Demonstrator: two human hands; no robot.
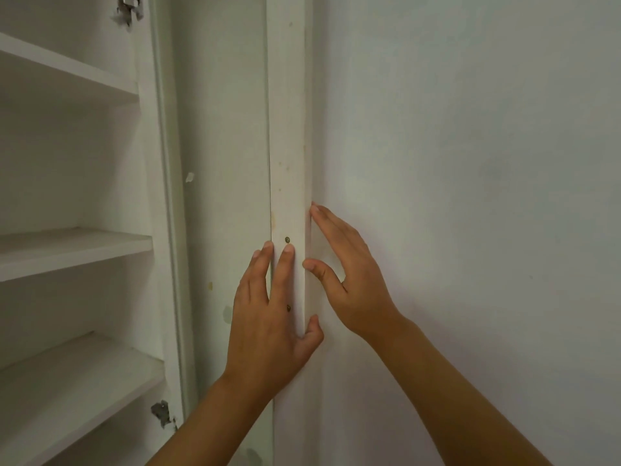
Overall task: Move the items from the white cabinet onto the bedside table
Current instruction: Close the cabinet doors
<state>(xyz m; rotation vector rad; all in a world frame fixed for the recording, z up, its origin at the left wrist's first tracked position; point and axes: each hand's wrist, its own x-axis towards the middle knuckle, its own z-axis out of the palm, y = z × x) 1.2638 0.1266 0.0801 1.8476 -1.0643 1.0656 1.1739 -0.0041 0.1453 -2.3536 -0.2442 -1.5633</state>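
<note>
- The left hand [268, 317] lies nearest, its fingers spread and pressed flat on the edge of a white door [289, 163], the thumb hooked round the right side of that edge. It pinches the door loosely and grips nothing else.
- The right hand [349, 274] sits just beside it and a little higher, fingers extended, fingertips touching the right side of the same edge, thumb bent toward it. It is open and carries nothing.
- The door stands edge-on to the camera, swung out from the white cabinet [161, 196]. A small screw [287, 239] shows in the edge just above the left fingertips.
- Left of the door, three shelves [77, 250] of the cabinet are in sight, and all the visible parts are bare. No items to carry are visible here, and the bedside table is out of view, so I cannot tell where the task's things are now.
- Hinges [129, 8] show at the top and near the bottom of the cabinet frame, with chipped paint around them.
- Farthest back, a plain pale wall [470, 163] fills the right side.
- Risks, as I judge them: a hard push could trap fingertips between the door and the frame or the wall, since both hands wrap the edge. The worn hinges suggest the door may sag or bind if forced. Closing it with unseen shelves unchecked could leave items behind.
</note>
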